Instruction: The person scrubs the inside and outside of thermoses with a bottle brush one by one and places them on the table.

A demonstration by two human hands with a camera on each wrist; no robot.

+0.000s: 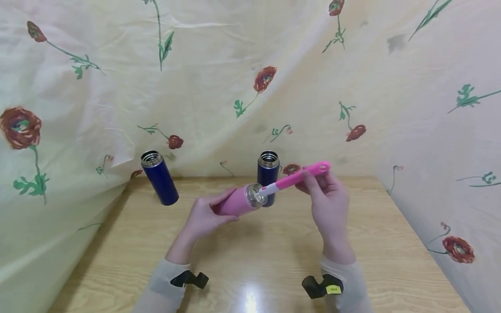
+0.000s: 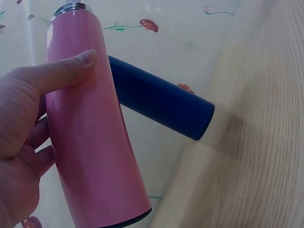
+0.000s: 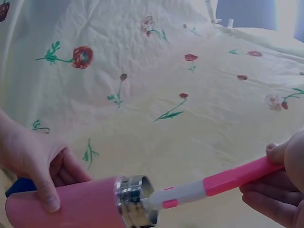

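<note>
My left hand (image 1: pixel 206 217) grips a pink thermos bottle (image 1: pixel 235 202) round its body, tilted with its open steel mouth (image 3: pixel 137 199) toward the right. A brush with a pink and white handle (image 1: pixel 291 179) reaches into that mouth; its head is hidden inside the bottle. With thumb and fingers my right hand (image 1: pixel 330 204) pinches the pink part of the handle, near the end with the hole. In the left wrist view the thumb lies across the pink bottle (image 2: pixel 90 128). The right wrist view shows the white part of the handle (image 3: pixel 183 194) at the bottle's rim.
Two dark blue bottles without lids stand at the back of the wooden table (image 1: pixel 250 256): one on the left (image 1: pixel 161 180), the other (image 1: pixel 268 171) partly behind the pink bottle and handle. A flower-patterned cloth (image 1: pixel 219 87) hangs behind and along both sides.
</note>
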